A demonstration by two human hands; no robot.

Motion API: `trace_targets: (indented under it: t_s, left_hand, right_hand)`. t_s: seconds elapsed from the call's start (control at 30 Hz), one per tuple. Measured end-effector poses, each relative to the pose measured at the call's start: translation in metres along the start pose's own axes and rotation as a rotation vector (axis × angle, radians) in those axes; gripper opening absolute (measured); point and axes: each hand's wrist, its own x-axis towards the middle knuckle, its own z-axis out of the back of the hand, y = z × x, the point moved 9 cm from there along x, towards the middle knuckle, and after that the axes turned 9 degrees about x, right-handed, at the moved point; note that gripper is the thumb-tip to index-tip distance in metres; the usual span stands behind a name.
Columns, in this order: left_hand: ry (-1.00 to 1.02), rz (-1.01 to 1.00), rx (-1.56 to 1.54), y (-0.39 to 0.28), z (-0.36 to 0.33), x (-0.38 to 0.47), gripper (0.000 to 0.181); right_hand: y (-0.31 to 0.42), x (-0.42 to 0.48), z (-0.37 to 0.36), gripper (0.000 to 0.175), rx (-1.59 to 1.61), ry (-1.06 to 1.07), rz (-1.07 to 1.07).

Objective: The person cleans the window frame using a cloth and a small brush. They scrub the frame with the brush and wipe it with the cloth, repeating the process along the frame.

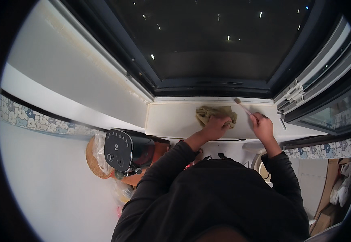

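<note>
My left hand (216, 128) grips a crumpled olive-green cloth (207, 113) that lies on the white windowsill (169, 119). The fingers are pressed into the cloth's near right part. To the right, my right hand (262, 126) holds a small brush (244, 107) by its thin, pale handle. The brush's brownish bristle head points away from me and to the left. It meets the white lower window track (193, 99) at the sill's far edge; whether the bristles press on it I cannot tell.
Beyond the sill stands a dark-framed window (211, 66). An open window sash (329, 112) with a metal hinge (295, 92) juts in at right. A black countertop appliance (119, 149) stands at left beside a round wooden board (92, 157) and plastic bags (122, 192).
</note>
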Motion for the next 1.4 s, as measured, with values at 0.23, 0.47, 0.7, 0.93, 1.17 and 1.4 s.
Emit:
trace_targets:
  t_s: [0.23,0.47,0.7,0.93,1.17,1.4]
  left_hand:
    - [0.018,-0.056,0.062,0.000,0.000,0.013,0.022]
    - [0.077,-0.073,-0.039,0.009,-0.003,0.019,0.021]
    - [0.100,-0.071,-0.116,0.010,-0.005,0.017,0.021]
    - [0.090,-0.050,-0.073,0.007,-0.003,0.016,0.021]
    - [0.075,-0.083,-0.049,0.010,-0.006,0.017,0.024]
    - [0.038,0.513,-0.329,0.047,-0.001,0.008,0.031]
  right_hand:
    - [0.040,0.062,-0.022,0.021,-0.077,0.088,0.123]
    - [0.055,0.112,-0.042,0.024,-0.256,0.222,0.062]
    - [0.047,0.100,0.042,0.021,-0.616,0.244,-0.141]
    - [0.036,0.040,0.108,0.019,-0.517,0.007,-0.141]
    - [0.012,0.009,0.066,0.021,-0.411,0.007,-0.123]
    - [0.013,-0.019,0.048,0.023,0.361,-0.045,-0.119]
